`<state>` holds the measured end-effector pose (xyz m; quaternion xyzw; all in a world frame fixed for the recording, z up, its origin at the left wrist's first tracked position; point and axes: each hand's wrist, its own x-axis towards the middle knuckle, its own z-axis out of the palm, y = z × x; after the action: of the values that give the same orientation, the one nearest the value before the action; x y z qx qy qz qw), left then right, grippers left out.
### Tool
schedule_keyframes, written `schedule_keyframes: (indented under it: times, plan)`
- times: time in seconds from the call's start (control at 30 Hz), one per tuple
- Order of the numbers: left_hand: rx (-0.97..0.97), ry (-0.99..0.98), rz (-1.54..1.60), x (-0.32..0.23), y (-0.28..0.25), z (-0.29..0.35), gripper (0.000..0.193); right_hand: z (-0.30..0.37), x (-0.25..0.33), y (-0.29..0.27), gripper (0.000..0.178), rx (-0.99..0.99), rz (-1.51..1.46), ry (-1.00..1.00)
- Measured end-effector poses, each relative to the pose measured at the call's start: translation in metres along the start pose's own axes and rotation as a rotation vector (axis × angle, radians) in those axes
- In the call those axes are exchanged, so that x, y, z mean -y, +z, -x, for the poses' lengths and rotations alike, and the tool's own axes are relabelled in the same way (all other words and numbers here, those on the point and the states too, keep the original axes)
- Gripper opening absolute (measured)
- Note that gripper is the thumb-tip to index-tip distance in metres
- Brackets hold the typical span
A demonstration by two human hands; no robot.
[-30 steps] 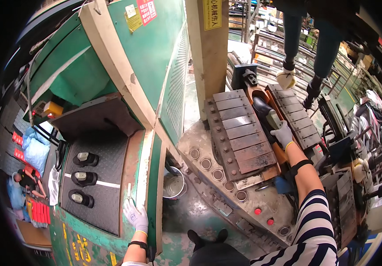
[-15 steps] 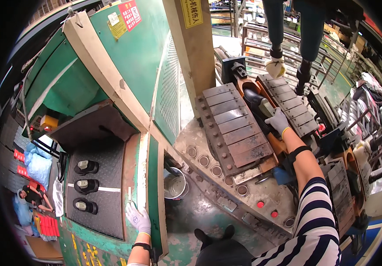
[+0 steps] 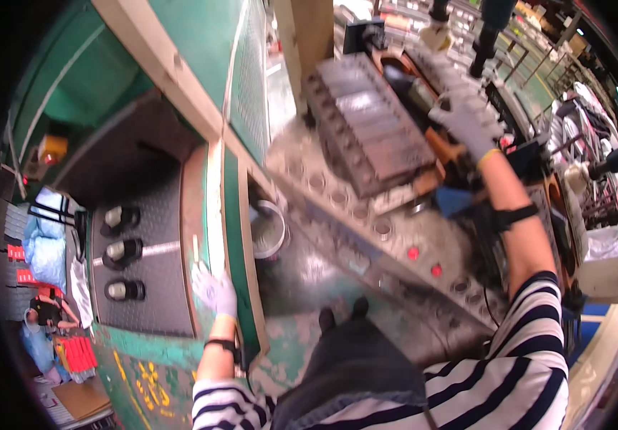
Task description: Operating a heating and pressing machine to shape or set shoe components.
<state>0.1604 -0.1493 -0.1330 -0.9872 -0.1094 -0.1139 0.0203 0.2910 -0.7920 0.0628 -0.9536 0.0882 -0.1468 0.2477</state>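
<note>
My left hand (image 3: 216,288), in a pale glove, rests with outstretched fingers on the edge of a green machine. Inside that machine, three black shoes (image 3: 122,251) with greyish tops lie in a row on a dark textured mat (image 3: 158,301). On the right, my gloved right hand (image 3: 464,122) is beside a clamp holding a black shoe (image 3: 397,75). Its thumb and fingers look apart, though motion blurs them, and whether they touch the shoe is unclear. Slatted metal blocks (image 3: 370,118) flank the shoe on both sides.
A white bucket (image 3: 269,229) stands on the floor between the machines. Two red buttons (image 3: 413,254) sit on the near metal rim. A beige post (image 3: 305,50) rises at the back. Behind the left machine, at far left, is another person (image 3: 52,312).
The whole view has tipped downward, so more of my legs and sleeves shows. My right hand has drawn slightly away from the clamped shoe. My left hand stays on the machine's edge.
</note>
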Motion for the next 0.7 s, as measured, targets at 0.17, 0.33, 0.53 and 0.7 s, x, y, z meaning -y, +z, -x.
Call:
schedule_keyframes:
  times: [0.17, 0.33, 0.53, 0.7]
  plan:
    - [-0.034, 0.014, -0.021, 0.031, 0.010, -0.001, 0.069, 0.155, 0.115, -0.015, 0.022, 0.283, -0.442, 0.041]
    - [0.145, 0.119, 0.060, 0.007, 0.005, -0.002, 0.084, 0.355, 0.083, 0.066, 0.035, 0.692, 0.117, 0.263]
    - [0.155, 0.124, 0.064, 0.012, 0.006, 0.005, 0.087, 0.596, -0.012, 0.134, 0.032, 1.182, 0.275, 0.154]
    - [0.159, 0.117, 0.071, 0.018, 0.000, 0.002, 0.088, 0.685, -0.025, 0.128, 0.023, 1.020, 0.229, 0.173]
